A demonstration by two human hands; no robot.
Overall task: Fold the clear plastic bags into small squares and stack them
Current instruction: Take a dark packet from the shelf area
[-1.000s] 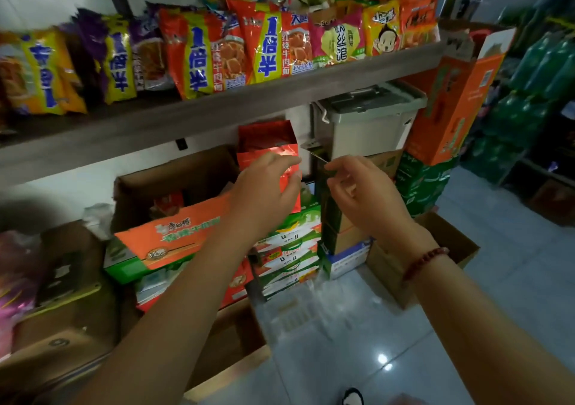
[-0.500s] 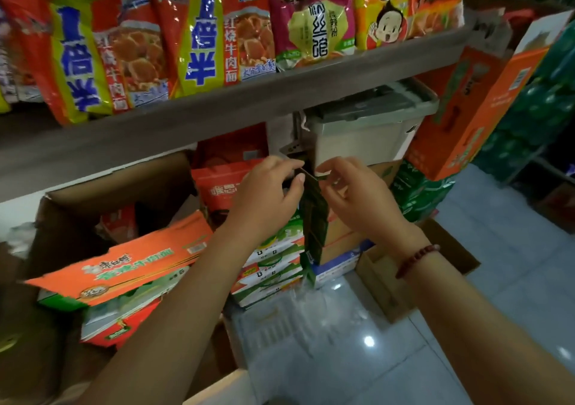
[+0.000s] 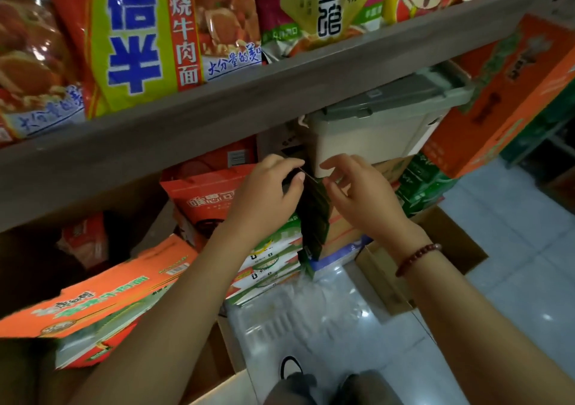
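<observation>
I hold a clear plastic bag (image 3: pixel 298 317) up in front of the shelving; it hangs down from my hands as a faint, shiny sheet over the boxes and the floor. My left hand (image 3: pixel 267 193) pinches its top edge with thumb and forefinger. My right hand (image 3: pixel 357 193), with a bead bracelet at the wrist, pinches the same edge a short way to the right. The edge shows as a thin taut line between the two hands. No folded squares or stack are in view.
A grey shelf board (image 3: pixel 249 115) with noodle packets runs just above my hands. Under it stand a lidded plastic bin (image 3: pixel 382 130), orange cartons (image 3: pixel 102 298) and stacked green boxes. An open cardboard box (image 3: pixel 445 249) sits on the tiled floor at the right.
My view has come closer to the shelf and tilted down. Both hands keep hold of the bag's top edge and have drawn slightly nearer each other.
</observation>
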